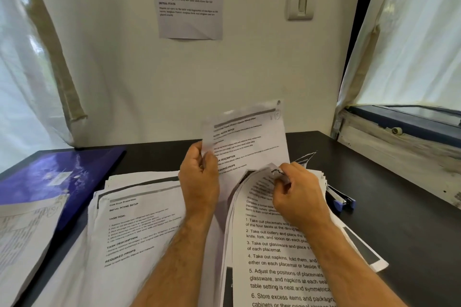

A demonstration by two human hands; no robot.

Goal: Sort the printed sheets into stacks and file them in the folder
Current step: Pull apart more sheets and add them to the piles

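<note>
Near the middle of the frame the left hand [199, 177] pinches the lower left edge of a single printed sheet [249, 137], its grip clamped on the paper between thumb and curled fingers, so that the sheet stands lifted and tilted back above the dark bench [374, 207]. Just to its right the right hand [296, 194] has its fingers curled round the bent-up top corner of the right stack [277, 257], the grip clamped on those curled pages; this stack lies in the lower right of centre, its top page showing a numbered list about placemats and cutlery. In the lower left of centre lies the left stack [134, 227], loosely squared, its top page headed with task goal text. At the left edge a blue folder [57, 177] rests on the bench, with another sheaf of sheets [22, 232] overlapping its near corner. Right of the right stack, partly hidden beneath the papers, a stapler [340, 198] with blue ends lies on the bench. On the wall at the top of the frame hang a taped notice [189, 0] and a light switch [300, 4].
</note>
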